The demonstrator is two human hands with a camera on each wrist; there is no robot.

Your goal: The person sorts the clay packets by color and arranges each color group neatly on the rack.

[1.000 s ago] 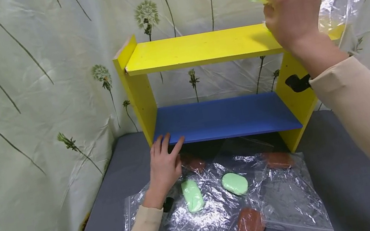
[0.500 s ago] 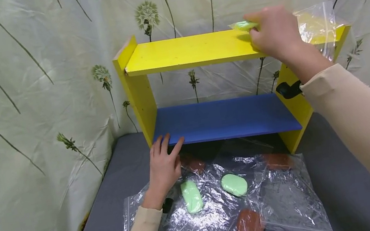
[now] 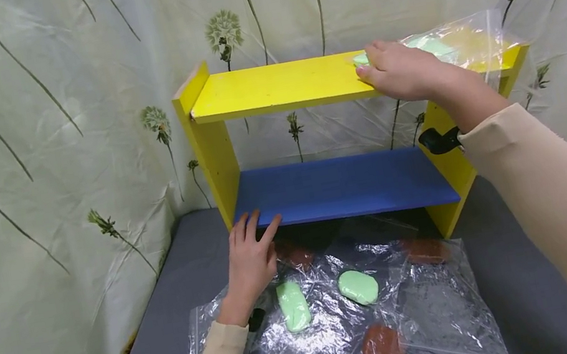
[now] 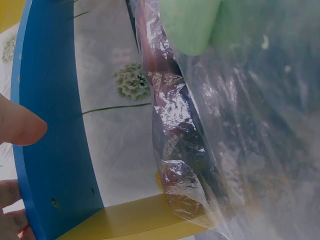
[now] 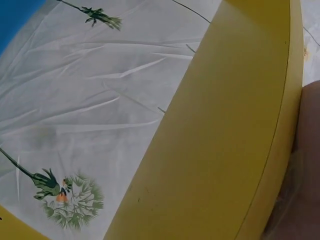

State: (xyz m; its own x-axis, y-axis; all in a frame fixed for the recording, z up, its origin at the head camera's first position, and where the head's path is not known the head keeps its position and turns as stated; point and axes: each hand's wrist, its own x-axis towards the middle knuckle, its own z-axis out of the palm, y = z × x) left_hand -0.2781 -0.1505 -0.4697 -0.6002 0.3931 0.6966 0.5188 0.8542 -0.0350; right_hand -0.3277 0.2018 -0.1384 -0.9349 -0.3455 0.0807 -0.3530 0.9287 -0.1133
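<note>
My right hand [image 3: 403, 68] lies over a clear zip bag [image 3: 480, 34] on the yellow top shelf [image 3: 278, 84], its fingers pressing down near the front edge. Pale green lumps [image 3: 431, 46] show inside the bag on both sides of the hand. In the right wrist view only a bit of skin shows beside the yellow board [image 5: 220, 125]. My left hand [image 3: 251, 252] holds the front edge of the blue lower shelf [image 3: 342, 185] near its left end. In the left wrist view the thumb [image 4: 22, 125] lies on one face of the blue board, with fingers past its edge.
In front of the shelf unit, clear bags [image 3: 450, 312] spread over the dark grey tabletop [image 3: 185, 264]. They hold two pale green lumps [image 3: 358, 287] and several reddish-brown lumps [image 3: 381, 353]. A flower-patterned sheet [image 3: 56, 147] hangs behind and at the left.
My right hand has come down and left with the zip bag, from above the top shelf's right end onto its surface. The left hand has stayed at the blue shelf.
</note>
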